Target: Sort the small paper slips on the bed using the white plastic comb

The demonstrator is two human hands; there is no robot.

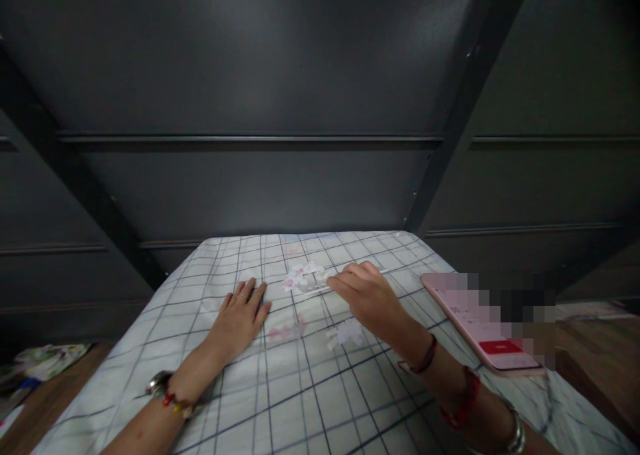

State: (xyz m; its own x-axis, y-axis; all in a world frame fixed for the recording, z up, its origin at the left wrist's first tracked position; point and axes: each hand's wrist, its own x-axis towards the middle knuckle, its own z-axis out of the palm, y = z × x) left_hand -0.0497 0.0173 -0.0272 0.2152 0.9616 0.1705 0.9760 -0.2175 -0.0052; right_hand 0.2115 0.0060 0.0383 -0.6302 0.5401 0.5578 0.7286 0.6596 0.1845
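Observation:
My left hand (239, 322) lies flat on the checked tablecloth (295, 402), fingers spread and holding nothing. Over the middle of the cloth, my right hand (367, 298) is closed in a pinch around a thin white stick-like thing (384, 270), mostly hidden by the fingers. Just left of those fingertips sits a small cluster of white and pink pieces (300, 277), perhaps paper or plastic; their kind is too blurred to tell. A pale white piece (346, 334) rests below my right hand. Between the hands lies a clear piece with pink marks (287, 330).
A pink phone (470, 322) with a lit screen lies at the table's right edge, partly behind a blurred-out patch. Dark grey panels (270, 188) rise directly behind the table. On the floor at left is a patterned cloth-like heap (50, 362).

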